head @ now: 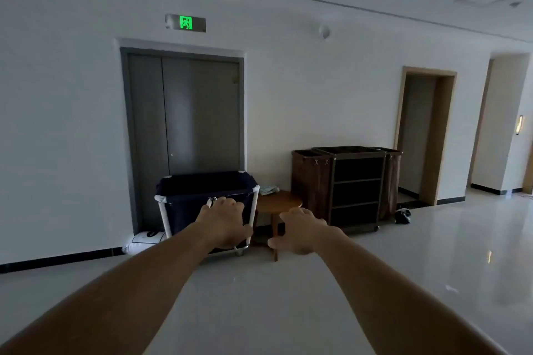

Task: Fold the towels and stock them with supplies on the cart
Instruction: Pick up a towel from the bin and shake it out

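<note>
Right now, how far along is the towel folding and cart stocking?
Done: nothing visible; the dark brown housekeeping cart looks bare on its shelves. In hand: nothing; the left hand and right hand reach out empty toward the navy fabric laundry bin with white frame. Left: everything; only a pale crumpled cloth lies on the round wooden table.

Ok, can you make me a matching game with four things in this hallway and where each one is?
Things:
1. exit sign
2. round table
3. white pillow
4. black bag

Places:
a. on the floor, right of the cart
b. above the grey door
c. on the floor, left of the laundry bin
d. between the laundry bin and the cart

Pairs: 1-b, 2-d, 3-c, 4-a.
</note>
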The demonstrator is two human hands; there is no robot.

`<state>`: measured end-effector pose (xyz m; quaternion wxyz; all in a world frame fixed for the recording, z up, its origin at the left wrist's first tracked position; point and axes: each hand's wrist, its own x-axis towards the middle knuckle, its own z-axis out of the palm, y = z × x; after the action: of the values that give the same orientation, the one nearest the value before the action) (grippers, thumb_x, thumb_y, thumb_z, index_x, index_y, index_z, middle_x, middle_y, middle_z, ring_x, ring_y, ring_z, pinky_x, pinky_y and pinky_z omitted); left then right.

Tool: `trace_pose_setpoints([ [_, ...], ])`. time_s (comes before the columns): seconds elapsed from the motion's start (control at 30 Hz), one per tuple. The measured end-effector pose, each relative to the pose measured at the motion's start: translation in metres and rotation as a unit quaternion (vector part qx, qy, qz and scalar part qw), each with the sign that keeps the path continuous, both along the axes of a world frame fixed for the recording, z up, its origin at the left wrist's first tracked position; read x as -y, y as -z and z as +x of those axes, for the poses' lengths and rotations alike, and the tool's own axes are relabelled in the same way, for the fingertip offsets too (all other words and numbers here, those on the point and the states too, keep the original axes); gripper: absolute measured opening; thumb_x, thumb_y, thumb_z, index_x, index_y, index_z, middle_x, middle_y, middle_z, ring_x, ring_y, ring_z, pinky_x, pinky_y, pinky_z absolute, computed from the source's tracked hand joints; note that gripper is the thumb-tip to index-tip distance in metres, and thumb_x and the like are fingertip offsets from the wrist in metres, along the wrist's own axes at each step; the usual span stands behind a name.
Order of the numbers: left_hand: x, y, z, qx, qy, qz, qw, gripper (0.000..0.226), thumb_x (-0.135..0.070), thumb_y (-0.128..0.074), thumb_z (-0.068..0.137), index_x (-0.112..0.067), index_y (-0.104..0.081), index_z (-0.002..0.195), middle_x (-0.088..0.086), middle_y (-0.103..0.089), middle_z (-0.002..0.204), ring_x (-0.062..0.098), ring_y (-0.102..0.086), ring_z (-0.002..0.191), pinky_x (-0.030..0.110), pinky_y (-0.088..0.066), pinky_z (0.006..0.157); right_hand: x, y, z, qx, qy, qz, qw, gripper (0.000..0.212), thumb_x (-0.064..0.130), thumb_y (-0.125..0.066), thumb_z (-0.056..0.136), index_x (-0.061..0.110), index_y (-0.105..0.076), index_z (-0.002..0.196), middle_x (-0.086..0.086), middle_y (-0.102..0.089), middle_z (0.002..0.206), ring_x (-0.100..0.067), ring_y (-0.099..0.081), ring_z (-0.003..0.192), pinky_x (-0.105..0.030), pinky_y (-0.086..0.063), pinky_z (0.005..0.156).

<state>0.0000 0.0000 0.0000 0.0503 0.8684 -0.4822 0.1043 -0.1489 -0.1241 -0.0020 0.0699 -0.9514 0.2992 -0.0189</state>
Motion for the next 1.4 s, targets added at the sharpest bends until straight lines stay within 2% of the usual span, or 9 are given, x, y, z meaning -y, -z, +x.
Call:
trace_pose_setpoints([
  [0.27,0.03,0.01,0.08,-0.004,-0.01,0.023,1.0,0.058,-0.052,-0.046,0.091,-0.019,-0.045,0.138,0.004,-0.044,0.146,0.024,-0.037,0.136,0.048,-0.036,0.106,0.034,0.005,0.075,-0.007,0.004,-0.008,1.0,0.085,0.065,-0.056,0.086,0.022,-0.028,0.154,-0.007,-0.022,0.161,-0.032,-0.019,0.148,-0.059,-0.026,0.114],
  [0.53,0.085,0.011,0.182,-0.001,0.027,0.045,0.999,0.066,-0.054,-0.046,0.091,-0.018,-0.039,0.146,0.005,-0.036,0.154,0.025,-0.028,0.144,0.05,-0.029,0.112,0.077,0.009,0.177,0.008,0.031,0.018,0.999,0.084,0.063,-0.058,0.087,0.02,-0.03,0.153,-0.007,-0.022,0.161,-0.031,-0.019,0.149,-0.056,-0.028,0.115],
  [0.67,0.124,0.013,0.221,-0.025,0.047,0.047,0.997,0.063,-0.052,-0.046,0.091,-0.018,-0.041,0.144,0.005,-0.038,0.151,0.025,-0.03,0.141,0.052,-0.031,0.111,0.11,0.014,0.215,0.015,0.043,0.024,0.999,0.086,0.066,-0.058,0.084,0.023,-0.03,0.153,-0.006,-0.023,0.161,-0.031,-0.02,0.148,-0.055,-0.029,0.114],
  [0.87,0.202,0.029,0.278,-0.026,0.046,0.054,0.997,0.064,-0.054,-0.047,0.09,-0.018,-0.042,0.143,0.005,-0.042,0.149,0.025,-0.036,0.138,0.05,-0.035,0.108,0.194,0.026,0.265,0.001,0.069,0.021,0.997,0.088,0.063,-0.058,0.086,0.021,-0.024,0.156,-0.007,-0.019,0.163,-0.031,-0.017,0.15,-0.055,-0.027,0.116],
  [1.1,0.311,0.022,0.342,-0.03,0.022,0.054,0.998,0.067,-0.054,-0.046,0.091,-0.019,-0.037,0.147,0.004,-0.037,0.152,0.025,-0.033,0.14,0.05,-0.034,0.108,0.311,0.024,0.334,0.014,0.029,0.025,0.999,0.091,0.067,-0.057,0.081,0.024,-0.026,0.155,-0.007,-0.021,0.162,-0.033,-0.02,0.148,-0.057,-0.029,0.114],
  [1.13,0.325,0.019,0.349,-0.031,0.02,0.049,0.998,0.063,-0.054,-0.046,0.09,-0.02,-0.041,0.143,0.004,-0.042,0.148,0.025,-0.038,0.136,0.048,-0.037,0.106,0.327,0.022,0.342,0.016,0.023,0.027,0.999,0.09,0.067,-0.057,0.081,0.024,-0.026,0.154,-0.007,-0.022,0.161,-0.033,-0.021,0.148,-0.058,-0.028,0.114],
  [1.2,0.353,0.015,0.365,-0.038,0.021,0.025,0.999,0.046,-0.052,-0.048,0.088,-0.023,-0.053,0.123,0.002,-0.053,0.13,0.022,-0.05,0.116,0.045,-0.045,0.097,0.359,0.019,0.358,0.023,0.02,0.027,0.999,0.089,0.066,-0.056,0.082,0.025,-0.026,0.154,-0.007,-0.022,0.161,-0.034,-0.022,0.147,-0.057,-0.029,0.114],
  [1.27,0.378,0.015,0.38,-0.051,0.023,0.017,0.998,0.039,-0.051,-0.049,0.087,-0.025,-0.055,0.115,-0.001,-0.055,0.12,0.02,-0.052,0.105,0.043,-0.048,0.092,0.387,0.02,0.375,0.024,0.02,0.035,0.999,0.09,0.067,-0.055,0.081,0.025,-0.025,0.155,-0.007,-0.022,0.162,-0.034,-0.022,0.147,-0.055,-0.029,0.113],
  [1.4,0.427,0.023,0.421,-0.055,0.024,0.021,0.998,0.051,-0.051,-0.048,0.09,-0.026,-0.05,0.134,-0.002,-0.053,0.126,0.019,-0.05,0.115,0.043,-0.046,0.097,0.438,0.028,0.414,0.005,0.023,0.059,0.998,0.096,0.071,-0.053,0.077,0.025,-0.022,0.156,-0.007,-0.019,0.163,-0.034,-0.019,0.148,-0.055,-0.028,0.115],
])
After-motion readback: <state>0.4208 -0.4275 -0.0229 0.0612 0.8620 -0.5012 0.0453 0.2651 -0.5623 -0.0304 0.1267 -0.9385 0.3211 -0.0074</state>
